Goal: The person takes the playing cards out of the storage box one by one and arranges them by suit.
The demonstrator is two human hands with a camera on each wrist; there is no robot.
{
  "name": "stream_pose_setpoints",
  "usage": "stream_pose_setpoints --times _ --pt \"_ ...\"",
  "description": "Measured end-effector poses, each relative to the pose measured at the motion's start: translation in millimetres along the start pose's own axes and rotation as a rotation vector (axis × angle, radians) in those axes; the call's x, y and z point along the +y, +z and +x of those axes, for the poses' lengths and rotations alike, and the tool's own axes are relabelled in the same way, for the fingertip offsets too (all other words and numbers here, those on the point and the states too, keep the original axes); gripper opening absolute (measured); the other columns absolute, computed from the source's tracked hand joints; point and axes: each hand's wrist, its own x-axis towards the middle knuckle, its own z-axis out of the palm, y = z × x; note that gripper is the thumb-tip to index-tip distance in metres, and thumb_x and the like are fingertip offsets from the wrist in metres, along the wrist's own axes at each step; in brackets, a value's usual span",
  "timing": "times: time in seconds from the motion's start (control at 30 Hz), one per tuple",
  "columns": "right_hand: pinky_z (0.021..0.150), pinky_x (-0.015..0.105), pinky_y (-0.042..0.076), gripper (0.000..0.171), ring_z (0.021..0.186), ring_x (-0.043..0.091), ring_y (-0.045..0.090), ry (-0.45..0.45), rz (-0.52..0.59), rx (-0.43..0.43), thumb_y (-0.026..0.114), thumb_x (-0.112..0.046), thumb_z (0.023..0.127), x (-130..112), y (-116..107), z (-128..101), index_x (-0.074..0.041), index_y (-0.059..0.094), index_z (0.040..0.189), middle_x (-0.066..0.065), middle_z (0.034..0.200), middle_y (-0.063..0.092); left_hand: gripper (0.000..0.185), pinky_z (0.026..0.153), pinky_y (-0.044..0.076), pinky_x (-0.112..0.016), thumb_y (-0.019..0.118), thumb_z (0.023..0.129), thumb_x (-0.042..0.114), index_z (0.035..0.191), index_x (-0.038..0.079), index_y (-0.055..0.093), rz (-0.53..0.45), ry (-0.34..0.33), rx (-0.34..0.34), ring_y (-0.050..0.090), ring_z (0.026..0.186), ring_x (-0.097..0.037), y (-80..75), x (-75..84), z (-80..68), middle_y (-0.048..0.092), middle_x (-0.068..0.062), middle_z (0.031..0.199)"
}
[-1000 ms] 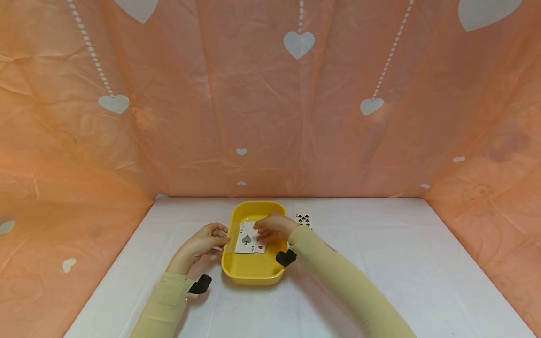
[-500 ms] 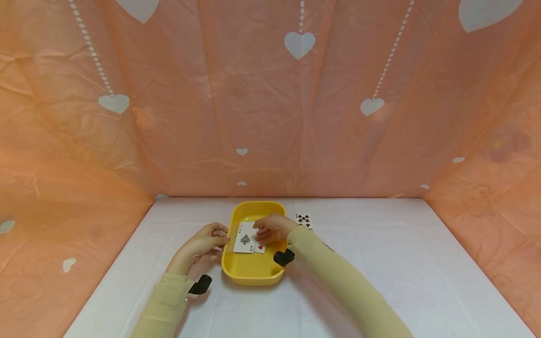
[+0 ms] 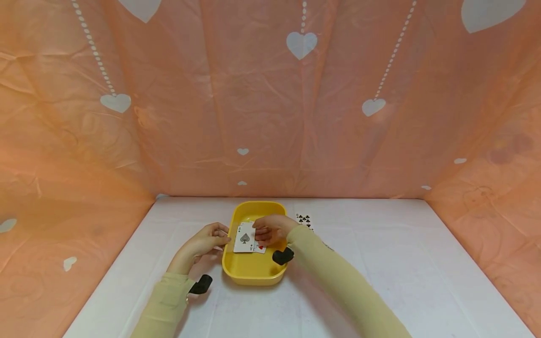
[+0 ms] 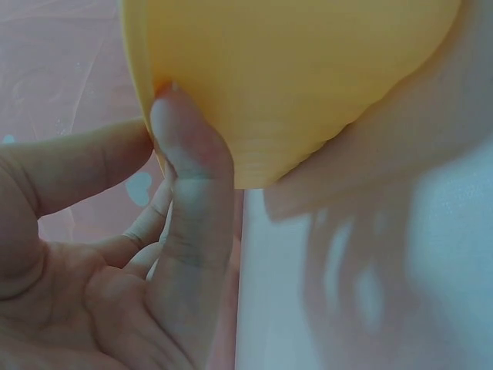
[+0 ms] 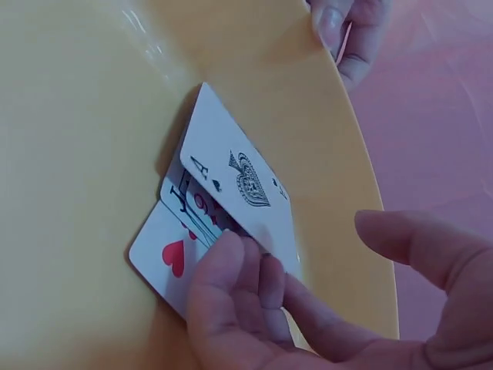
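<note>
A yellow tray [image 3: 253,268] stands on the table with several playing cards inside. On top is an ace of spades [image 5: 239,173], tilted over a card marked J [image 5: 176,194] and a card with a red heart [image 5: 158,250]. My left hand [image 3: 204,244] grips the tray's left rim, thumb against the outer wall in the left wrist view. My right hand [image 3: 272,228] reaches into the tray from the right. Its fingers [image 5: 223,289] touch the lower edge of the cards, while its thumb [image 5: 408,237] stands apart. Part of the cards is hidden behind this hand.
A clubs card [image 3: 305,219] lies on the white table [image 3: 380,253], right of the tray and partly hidden by the right arm. An orange curtain [image 3: 270,117] with white hearts encloses the back and sides.
The ace of spades has shifted slightly left in the tray, and the right hand's fingers have moved a little with it. The left hand keeps its hold on the rim.
</note>
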Motion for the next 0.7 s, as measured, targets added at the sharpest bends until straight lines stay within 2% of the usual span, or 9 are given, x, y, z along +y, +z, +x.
stream_pose_setpoints --times 0.13,0.3,0.5,0.7 --pt "0.090 0.041 0.048 0.020 0.086 0.026 0.056 -0.013 -0.036 -0.002 0.061 -0.008 0.090 2 4 2 0.004 0.057 0.105 0.014 0.095 0.058 0.032 0.070 0.055 -0.036 0.059 0.093 0.003 0.119 -0.008 0.045 -0.007 -0.001 -0.004 0.060 0.078 -0.023 -0.3 0.0 0.3 0.057 -0.016 0.096" --pt "0.086 0.039 0.051 0.016 0.075 0.023 0.058 -0.040 -0.128 -0.024 0.060 0.000 0.089 5 10 4 0.009 0.061 0.102 0.014 0.087 0.063 0.030 0.069 0.054 -0.036 0.059 0.092 0.004 0.118 -0.008 0.046 -0.004 0.008 -0.008 0.060 0.076 -0.021 0.1 0.9 -1.8 0.058 -0.018 0.097" --pt "0.075 0.034 0.055 0.003 0.063 0.020 0.060 -0.062 -0.170 0.026 0.060 0.006 0.086 6 11 7 0.007 0.061 0.083 0.015 0.074 0.063 0.032 0.068 0.054 -0.037 0.060 0.092 0.004 0.118 -0.008 0.045 -0.012 0.022 -0.016 0.060 0.075 -0.020 0.3 0.0 -2.9 0.058 -0.019 0.098" --pt "0.068 0.029 0.056 0.003 0.061 0.019 0.059 -0.071 -0.200 0.052 0.059 0.006 0.085 5 10 8 0.006 0.060 0.082 0.014 0.071 0.060 0.031 0.065 0.054 -0.033 0.060 0.091 0.003 0.115 -0.008 0.045 -0.028 0.036 -0.024 0.059 0.071 -0.017 -0.7 -1.0 -2.0 0.058 -0.013 0.092"
